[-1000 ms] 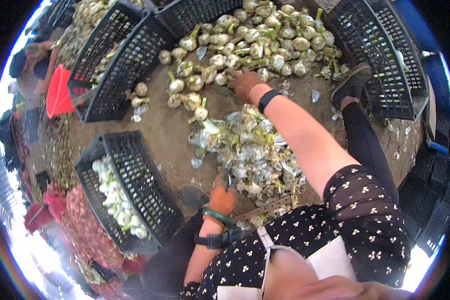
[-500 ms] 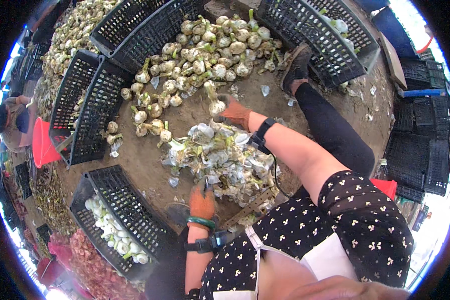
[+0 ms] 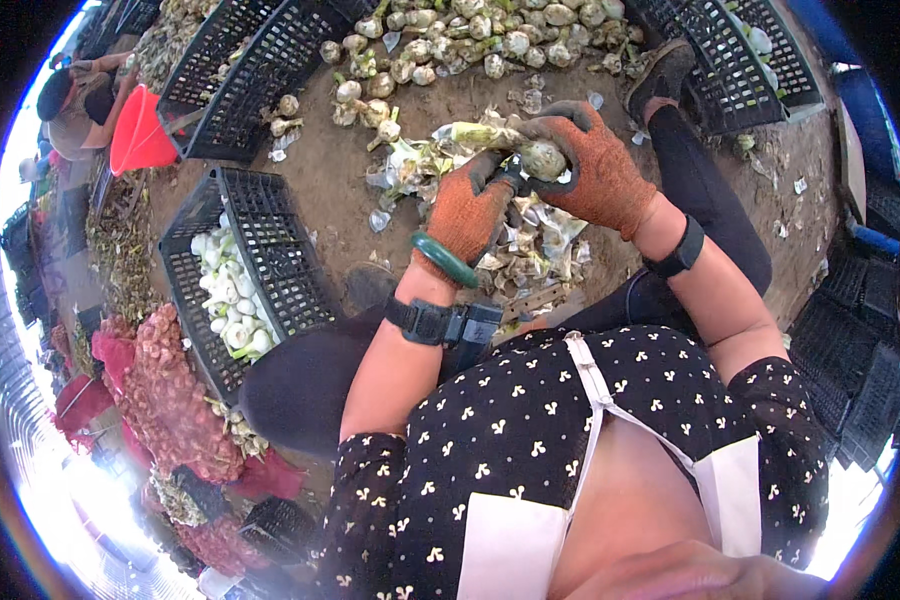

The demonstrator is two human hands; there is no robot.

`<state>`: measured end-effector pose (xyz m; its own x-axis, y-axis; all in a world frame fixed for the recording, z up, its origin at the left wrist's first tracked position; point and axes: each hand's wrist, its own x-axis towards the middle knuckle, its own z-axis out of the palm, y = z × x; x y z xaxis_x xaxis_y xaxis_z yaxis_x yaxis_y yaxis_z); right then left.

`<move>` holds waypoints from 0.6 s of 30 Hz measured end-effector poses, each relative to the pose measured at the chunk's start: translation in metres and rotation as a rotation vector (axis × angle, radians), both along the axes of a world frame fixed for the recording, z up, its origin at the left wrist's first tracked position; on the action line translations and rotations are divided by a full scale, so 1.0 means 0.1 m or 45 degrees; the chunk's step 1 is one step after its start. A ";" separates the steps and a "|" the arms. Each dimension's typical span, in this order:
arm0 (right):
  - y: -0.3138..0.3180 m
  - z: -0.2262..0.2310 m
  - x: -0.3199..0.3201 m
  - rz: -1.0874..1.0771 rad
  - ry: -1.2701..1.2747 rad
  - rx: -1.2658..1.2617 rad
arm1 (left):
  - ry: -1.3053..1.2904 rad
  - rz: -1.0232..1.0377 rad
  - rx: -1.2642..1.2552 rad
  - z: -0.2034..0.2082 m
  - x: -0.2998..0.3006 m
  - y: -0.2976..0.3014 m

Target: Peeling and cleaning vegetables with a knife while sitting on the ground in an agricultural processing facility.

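Above the peelings, my right hand (image 3: 595, 165), in an orange work glove, is closed round a garlic bulb (image 3: 543, 160). Its pale stalk (image 3: 470, 134) points left, past my left fingers. My left hand (image 3: 467, 208), gloved the same way, is closed up against the bulb's near side. Something small and dark shows at its fingertips; whether that is a tool or the glove's dark palm I cannot make out. Beneath both hands lies a heap of papery skins and cut stalks (image 3: 530, 245), partly hidden by them. Unpeeled garlic bulbs (image 3: 470, 45) cover the ground beyond.
On the left a black crate (image 3: 280, 250) holds peeled white garlic (image 3: 235, 300). More black crates stand far left (image 3: 260, 90) and far right (image 3: 720, 70). My outstretched leg (image 3: 705, 200) borders the right side. A red bucket (image 3: 142, 135), another person (image 3: 85, 110) and pink net sacks (image 3: 175, 400) are farther left.
My right hand has brought the garlic bulb back from the pile toward me. The left hand has risen from the peelings to meet it. The view has shifted, with the pile now higher up.
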<state>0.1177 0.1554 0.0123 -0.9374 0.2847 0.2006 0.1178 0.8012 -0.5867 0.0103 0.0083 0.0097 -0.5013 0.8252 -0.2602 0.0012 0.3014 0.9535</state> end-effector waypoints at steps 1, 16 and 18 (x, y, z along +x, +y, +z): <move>-0.01 -0.03 0.03 0.002 -0.005 0.045 | -0.045 -0.002 -0.025 -0.05 0.01 -0.01; 0.02 -0.18 0.13 0.151 -0.063 -0.966 | -0.163 0.125 -0.044 -0.20 -0.17 -0.21; 0.00 -0.18 0.11 0.193 -0.052 -0.920 | -0.194 0.069 -0.019 -0.19 -0.19 -0.21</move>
<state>0.1292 0.1551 -0.0060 -0.9796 0.1997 -0.0238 0.0697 0.2260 -0.9716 -0.0085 -0.0128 -0.0094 -0.4992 0.7934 -0.3483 -0.1596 0.3108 0.9370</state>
